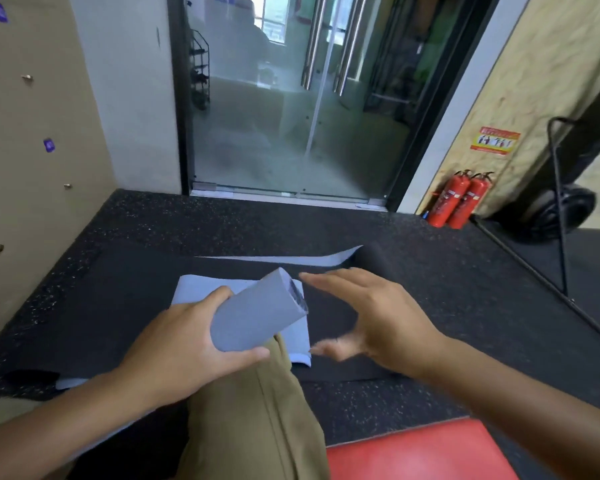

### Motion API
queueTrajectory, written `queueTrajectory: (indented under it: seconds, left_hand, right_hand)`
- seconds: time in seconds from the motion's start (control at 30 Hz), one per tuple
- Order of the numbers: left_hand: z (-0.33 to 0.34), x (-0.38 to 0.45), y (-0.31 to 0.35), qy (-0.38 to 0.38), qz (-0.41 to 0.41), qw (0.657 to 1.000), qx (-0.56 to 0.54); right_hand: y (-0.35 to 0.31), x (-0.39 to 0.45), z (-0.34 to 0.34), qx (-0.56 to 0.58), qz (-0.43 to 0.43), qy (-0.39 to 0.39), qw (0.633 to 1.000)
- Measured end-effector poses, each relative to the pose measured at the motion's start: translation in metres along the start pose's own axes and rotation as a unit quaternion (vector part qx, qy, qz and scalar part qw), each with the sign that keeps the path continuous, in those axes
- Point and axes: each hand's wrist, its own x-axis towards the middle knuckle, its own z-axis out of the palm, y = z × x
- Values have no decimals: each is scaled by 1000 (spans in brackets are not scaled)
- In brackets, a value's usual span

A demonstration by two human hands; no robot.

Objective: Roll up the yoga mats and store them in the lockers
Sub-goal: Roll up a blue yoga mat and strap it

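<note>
Left hand grips the rolled mat, tilted clear of the floor, likely for carrying; right hand hovers spread beside it, empty, seemingly to steady its end.

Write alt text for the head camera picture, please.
A person's left hand grips a rolled grey mat while the open right hand reaches toward it, above a dark mat on the floor facing a glass door.

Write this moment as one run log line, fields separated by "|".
left hand grips rolled blue mat | right hand open, beside roll | black mat flat on floor | lockers closed
</note>
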Motion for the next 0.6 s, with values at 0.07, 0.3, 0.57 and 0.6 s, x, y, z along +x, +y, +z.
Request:
queueTrajectory:
  seconds: [0.07, 0.3, 0.57, 0.6]
  left_hand:
    - [8, 5, 14, -45, 21, 996, 75]
    - [59, 20, 40, -128, 114, 963, 208]
    - [81, 35, 49, -119, 162, 947, 250]
    - [82, 35, 50, -119, 165, 947, 250]
  right_hand:
    - [20, -30, 2, -21, 38, -59, 997]
    - [83, -133, 17, -102, 163, -263, 946]
    - [115, -233, 45, -77, 258, -459, 847]
    - [115, -242, 48, -71, 260, -473, 839]
